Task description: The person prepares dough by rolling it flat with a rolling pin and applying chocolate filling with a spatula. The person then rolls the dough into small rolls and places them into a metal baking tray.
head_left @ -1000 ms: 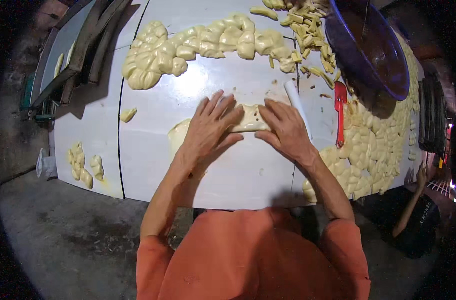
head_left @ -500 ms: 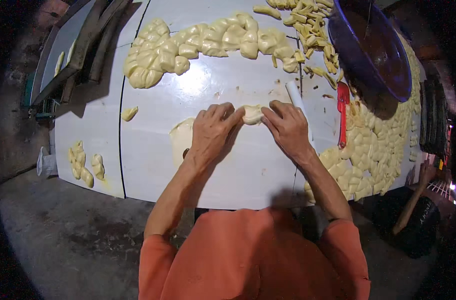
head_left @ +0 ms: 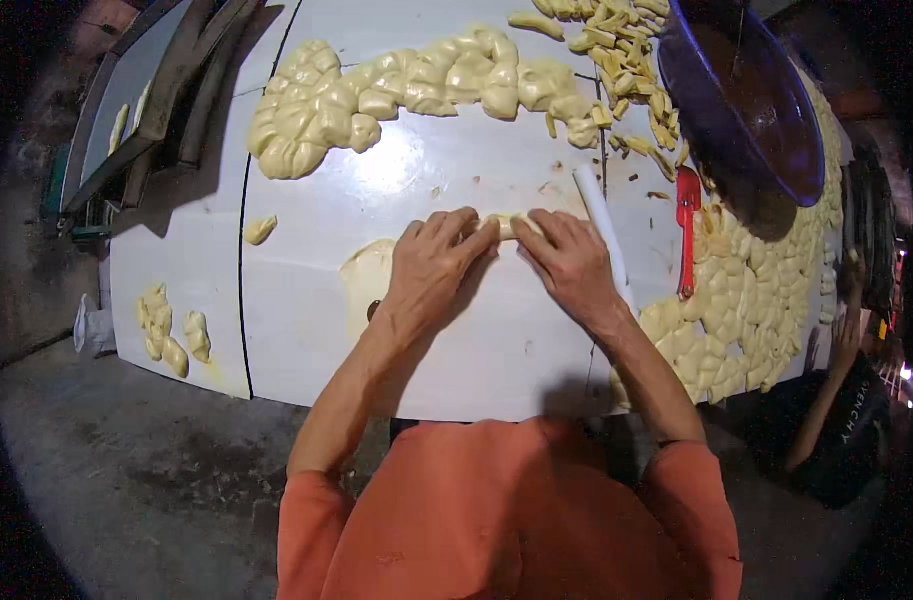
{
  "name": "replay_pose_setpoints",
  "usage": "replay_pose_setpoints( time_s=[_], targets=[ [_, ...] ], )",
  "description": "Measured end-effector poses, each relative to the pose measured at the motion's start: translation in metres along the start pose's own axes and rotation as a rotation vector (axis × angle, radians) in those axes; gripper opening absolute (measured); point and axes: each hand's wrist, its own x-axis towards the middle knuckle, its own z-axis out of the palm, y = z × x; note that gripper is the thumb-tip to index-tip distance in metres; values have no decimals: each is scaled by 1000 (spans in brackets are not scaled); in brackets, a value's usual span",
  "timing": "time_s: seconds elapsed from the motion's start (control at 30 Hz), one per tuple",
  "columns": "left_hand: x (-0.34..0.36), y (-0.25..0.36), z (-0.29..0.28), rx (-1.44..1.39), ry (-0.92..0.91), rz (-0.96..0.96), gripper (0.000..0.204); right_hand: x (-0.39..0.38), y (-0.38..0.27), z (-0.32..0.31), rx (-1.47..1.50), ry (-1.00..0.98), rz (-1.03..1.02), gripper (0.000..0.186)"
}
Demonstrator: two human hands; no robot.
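Observation:
A small piece of pale dough (head_left: 506, 228) lies between my hands on the white table, drawn out into a short roll. The fingers of my left hand (head_left: 434, 262) are curled and pinch its left end. At its right end, my right hand (head_left: 573, 262) grips it in the same way. Beside my left wrist rests a flattened sheet of dough (head_left: 364, 268) with a dark brown dab of filling (head_left: 373, 309), partly hidden by my forearm. A white rolling pin (head_left: 598, 215) lies just past my right fingers.
Dough lumps (head_left: 406, 85) stretch along the far side. Yellow strips (head_left: 631, 70) sit near a purple basin (head_left: 811, 150) of brown filling. A red spatula (head_left: 687, 230) lies by many dough pieces (head_left: 746, 300) at right. Trays (head_left: 141, 130) stand at left. Another person's arm (head_left: 831, 390) shows far right.
The dough between my hands has become thinner and longer, rolled up from a wider flap. My right hand has shifted slightly left. The other person's arm at right has moved.

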Motion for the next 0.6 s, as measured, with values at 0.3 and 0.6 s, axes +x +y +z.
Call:
replay_pose_setpoints(
  time_s=[0.3, 0.6],
  targets=[
    [14, -6, 1, -29, 9, -123, 27, 12, 2, 0, 36, 11, 69, 42],
    [34, -14, -5, -215, -71, -68, 13, 37, 28, -15, 393, -205, 133, 26]
  ],
)
